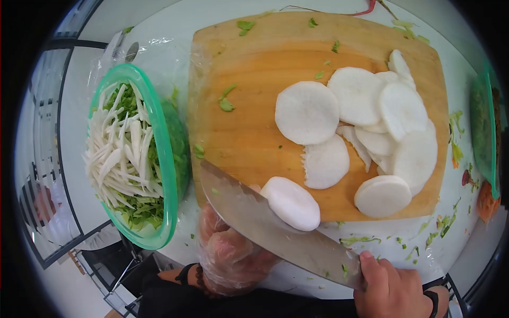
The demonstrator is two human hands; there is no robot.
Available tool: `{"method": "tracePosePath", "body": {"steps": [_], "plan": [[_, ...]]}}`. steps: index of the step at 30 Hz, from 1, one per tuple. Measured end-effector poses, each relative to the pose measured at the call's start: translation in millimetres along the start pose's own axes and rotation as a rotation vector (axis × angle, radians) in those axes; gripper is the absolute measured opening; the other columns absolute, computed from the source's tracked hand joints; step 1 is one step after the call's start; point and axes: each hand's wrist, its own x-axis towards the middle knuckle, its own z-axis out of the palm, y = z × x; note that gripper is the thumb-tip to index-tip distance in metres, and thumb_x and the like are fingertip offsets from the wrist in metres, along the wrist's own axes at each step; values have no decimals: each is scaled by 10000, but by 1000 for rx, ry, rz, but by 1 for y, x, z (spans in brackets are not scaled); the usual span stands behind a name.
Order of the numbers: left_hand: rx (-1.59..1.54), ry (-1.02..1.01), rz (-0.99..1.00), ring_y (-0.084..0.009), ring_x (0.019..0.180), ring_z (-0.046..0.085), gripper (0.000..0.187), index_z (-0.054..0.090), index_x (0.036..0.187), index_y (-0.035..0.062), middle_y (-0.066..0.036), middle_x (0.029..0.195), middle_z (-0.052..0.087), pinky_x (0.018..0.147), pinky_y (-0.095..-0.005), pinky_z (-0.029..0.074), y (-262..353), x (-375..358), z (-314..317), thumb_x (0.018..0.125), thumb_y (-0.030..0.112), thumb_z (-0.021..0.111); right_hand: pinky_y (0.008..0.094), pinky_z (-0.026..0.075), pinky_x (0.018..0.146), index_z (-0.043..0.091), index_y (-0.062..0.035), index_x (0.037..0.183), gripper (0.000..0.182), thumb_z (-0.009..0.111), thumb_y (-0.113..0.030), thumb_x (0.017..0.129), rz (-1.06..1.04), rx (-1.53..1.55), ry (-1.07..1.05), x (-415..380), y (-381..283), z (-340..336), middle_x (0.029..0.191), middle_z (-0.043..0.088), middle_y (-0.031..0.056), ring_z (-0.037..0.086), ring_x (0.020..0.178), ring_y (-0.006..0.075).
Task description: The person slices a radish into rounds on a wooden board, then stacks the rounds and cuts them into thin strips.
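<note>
My right hand (392, 286) is closed round the handle of a wide kitchen knife (281, 230). Its blade slants up to the left across the board's near edge. Behind the blade is my left hand (228, 249) in a clear plastic glove, fingers curled and partly hidden. A fingertip shows against the end of a thick white radish piece (292, 204), which the hand grips beside the blade. Round white radish slices (307, 112) lie on the wooden cutting board (254, 69), several overlapping at the right. One slice (326, 161) has a jagged left edge.
Left of the board stands a green-rimmed bowl (168, 185) heaped with radish strips (119, 159) and chopped greens. Another green container (483, 132) sits at the far right. Leaf scraps (445, 225) litter the white table (371, 241). A chair (114, 265) is at lower left.
</note>
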Motion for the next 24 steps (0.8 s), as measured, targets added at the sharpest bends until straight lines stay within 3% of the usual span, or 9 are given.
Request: {"method": "tracePosePath", "body": {"steps": [4,9,12,17,20,24], "plan": [[490,2,221,-318,979,656,379,623,1072,-25,-172,1066,658,829,-428,539,7,2,-6,772,188,716,363,466,447,578,-3,1133,325,599,-25,810,9,54,-41,5,3,-5,707,543,93,571,495,244],[649,10,257,-319,954,654,326,667,1004,-9,-151,1029,670,797,-413,526,13,2,-6,731,150,746,357,458,442,569,32,1104,299,610,-5,810,-20,42,-51,-1,7,-6,696,533,92,562,491,245],[722,26,244,-320,939,653,296,694,964,1,-138,1006,678,778,-403,519,18,2,-4,706,127,763,368,457,438,577,-4,1092,289,622,-16,807,4,27,-70,12,3,-7,689,529,86,568,493,246],[570,14,374,-328,879,659,271,715,900,5,-138,979,686,728,-395,515,-1,3,-11,671,124,797,379,465,441,575,-33,1093,268,607,-25,827,64,18,-94,6,0,-11,698,549,93,578,497,261],[517,44,300,-322,775,667,279,696,877,-14,-138,943,689,666,-367,519,8,7,-4,673,136,812,385,469,443,559,-40,1097,247,583,-26,851,77,20,-80,5,1,-9,711,571,98,585,504,280],[354,126,445,-332,679,660,327,616,1018,25,-159,870,674,618,-353,527,0,11,5,737,26,783,411,491,464,538,-40,1097,222,571,-57,878,80,-12,-86,22,-1,-3,695,578,114,597,511,305]]}}
